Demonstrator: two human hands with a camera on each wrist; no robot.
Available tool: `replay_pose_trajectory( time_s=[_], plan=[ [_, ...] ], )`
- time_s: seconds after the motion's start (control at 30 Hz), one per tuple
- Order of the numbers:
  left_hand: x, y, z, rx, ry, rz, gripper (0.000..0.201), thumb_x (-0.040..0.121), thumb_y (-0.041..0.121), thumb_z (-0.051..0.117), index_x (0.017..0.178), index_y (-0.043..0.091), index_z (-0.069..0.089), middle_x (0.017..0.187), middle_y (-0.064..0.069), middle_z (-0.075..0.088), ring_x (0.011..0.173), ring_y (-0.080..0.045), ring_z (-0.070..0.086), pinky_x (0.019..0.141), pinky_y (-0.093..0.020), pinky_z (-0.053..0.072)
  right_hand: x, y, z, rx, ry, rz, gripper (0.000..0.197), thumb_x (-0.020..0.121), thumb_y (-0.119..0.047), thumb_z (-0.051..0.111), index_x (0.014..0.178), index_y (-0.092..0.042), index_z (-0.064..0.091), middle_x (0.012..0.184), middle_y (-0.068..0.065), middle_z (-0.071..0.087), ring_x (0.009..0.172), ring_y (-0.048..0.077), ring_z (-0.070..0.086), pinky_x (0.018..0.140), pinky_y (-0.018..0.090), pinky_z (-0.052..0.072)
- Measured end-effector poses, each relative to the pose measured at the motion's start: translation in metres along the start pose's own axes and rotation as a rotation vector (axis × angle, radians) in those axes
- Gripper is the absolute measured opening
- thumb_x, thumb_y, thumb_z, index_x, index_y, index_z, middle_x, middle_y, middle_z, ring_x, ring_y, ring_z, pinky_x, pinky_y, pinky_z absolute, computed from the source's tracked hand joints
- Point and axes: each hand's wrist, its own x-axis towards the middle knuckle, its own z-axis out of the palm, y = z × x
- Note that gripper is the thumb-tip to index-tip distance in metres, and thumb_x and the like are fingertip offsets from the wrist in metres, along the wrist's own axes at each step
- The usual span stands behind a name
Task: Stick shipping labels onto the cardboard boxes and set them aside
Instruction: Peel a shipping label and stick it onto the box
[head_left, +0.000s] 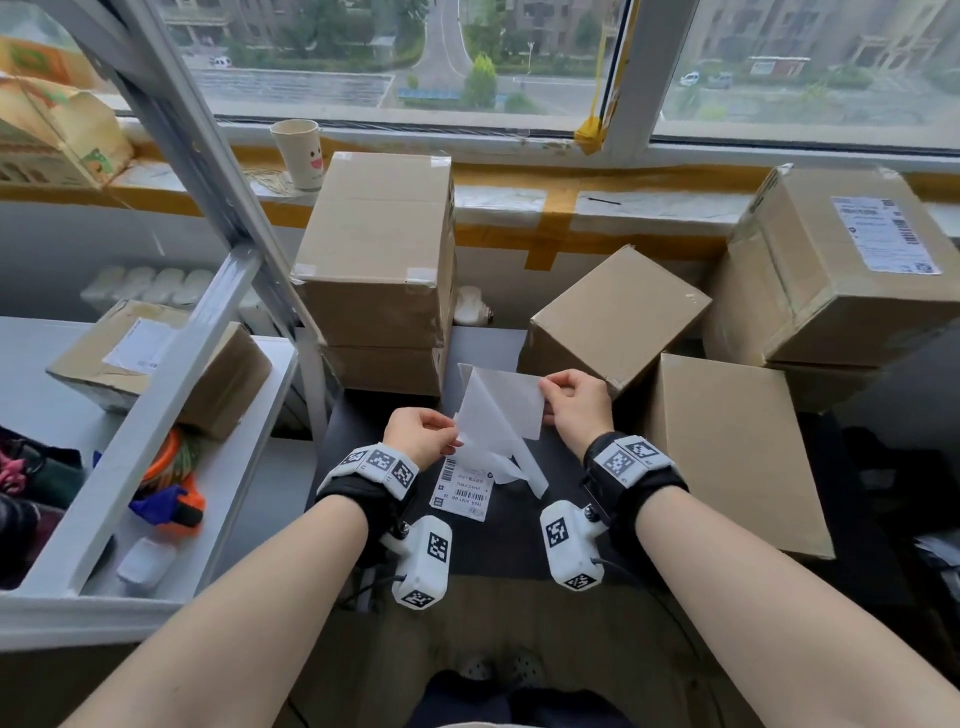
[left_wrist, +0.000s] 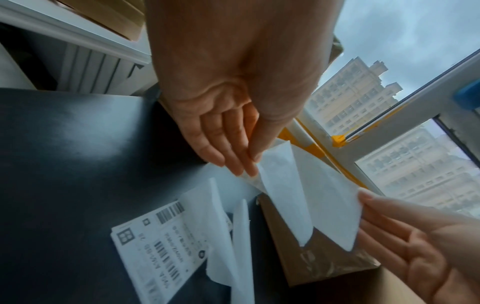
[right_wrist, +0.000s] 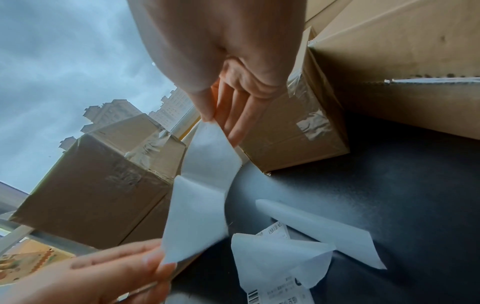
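Over the black table, both hands hold a white label sheet that has split into two layers. My left hand pinches the lower left corner of one layer. My right hand pinches the upper right corner of the other layer. Under them lie a printed label stack and curled blank backing strips. A plain cardboard box lies flat beside my right wrist, and a tilted box sits behind my right hand.
Two stacked boxes stand at the back centre. A labelled box rests on another at the right. On the left, a white shelf frame holds a labelled box. A paper cup is on the windowsill.
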Motion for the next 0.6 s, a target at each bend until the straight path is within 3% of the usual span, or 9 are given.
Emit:
replay_pose_trajectory(
  time_s=[0.07, 0.13, 0.27, 0.43, 0.6],
  plan=[
    [0.005, -0.011, -0.005, 0.016, 0.039, -0.024, 0.021, 0.084, -0.005, 0.059, 0.067, 0.009, 0.059, 0.059, -0.007, 0.06, 0.034, 0.002, 0.055, 0.04, -0.008, 0.043, 0.006, 0.002, -0.002, -0.02, 0.032, -0.01, 0.014, 0.081, -0.024, 0.061, 0.067, -0.026, 0.061, 0.079, 0.008, 0.07, 0.082, 0.031, 0.069, 0.08, 0.051, 0.056],
    [0.012, -0.023, -0.01, 0.052, 0.076, -0.055, 0.023, 0.082, -0.001, 0.063, 0.064, 0.013, 0.06, 0.05, 0.0, 0.062, 0.034, 0.001, 0.055, 0.046, -0.013, 0.047, 0.003, -0.008, -0.005, -0.044, 0.079, -0.025, 0.013, 0.084, -0.022, 0.061, 0.072, -0.023, 0.063, 0.079, 0.006, 0.068, 0.082, 0.03, 0.067, 0.082, 0.048, 0.055],
    [0.024, -0.041, -0.019, 0.109, 0.121, -0.1, 0.021, 0.078, 0.004, 0.065, 0.061, 0.018, 0.063, 0.044, 0.005, 0.063, 0.037, -0.002, 0.057, 0.067, -0.025, 0.052, 0.003, -0.017, -0.016, -0.153, 0.177, -0.087, 0.016, 0.091, -0.016, 0.056, 0.096, -0.005, 0.067, 0.089, 0.006, 0.065, 0.084, 0.018, 0.057, 0.078, 0.024, 0.043],
    [0.035, -0.057, -0.03, 0.091, 0.149, -0.158, 0.018, 0.079, 0.005, 0.062, 0.064, 0.016, 0.065, 0.043, 0.005, 0.063, 0.036, -0.002, 0.057, 0.073, -0.028, 0.054, 0.01, -0.014, -0.023, -0.19, 0.259, -0.102, 0.018, 0.092, -0.015, 0.055, 0.097, -0.002, 0.066, 0.099, 0.015, 0.07, 0.096, 0.027, 0.063, 0.085, 0.031, 0.046],
    [0.045, -0.068, -0.038, 0.059, 0.192, -0.199, 0.013, 0.081, 0.006, 0.064, 0.07, 0.014, 0.065, 0.042, 0.004, 0.062, 0.035, -0.004, 0.056, 0.069, -0.028, 0.054, 0.009, -0.011, -0.021, -0.203, 0.303, -0.106, 0.018, 0.093, -0.014, 0.055, 0.097, -0.001, 0.065, 0.098, 0.016, 0.07, 0.096, 0.029, 0.063, 0.086, 0.034, 0.047]
  ],
)
